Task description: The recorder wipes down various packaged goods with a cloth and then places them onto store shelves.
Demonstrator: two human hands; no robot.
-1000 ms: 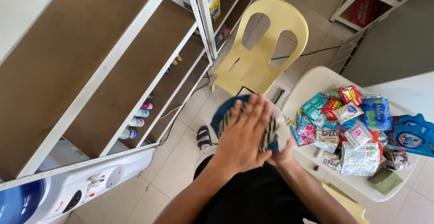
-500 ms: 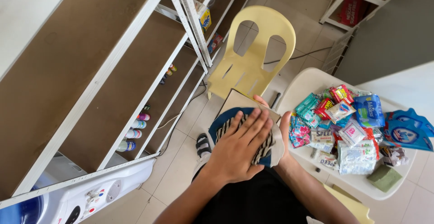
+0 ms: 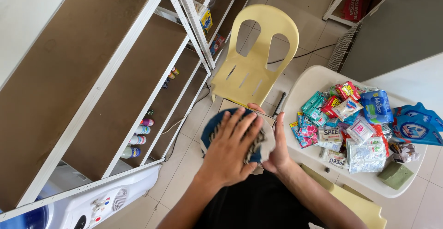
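Hands meet at lap height over a dark blue cloth with striped trim. The left hand lies flat on top, fingers spread, no grip closed; the right hand cups the cloth's edge from below. Just right, a round white table carries colourful sachets; a yellow plastic chair stands ahead.

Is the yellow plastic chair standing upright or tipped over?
Upright: the yellow plastic chair stands on the tiled floor, seat level, backrest up.
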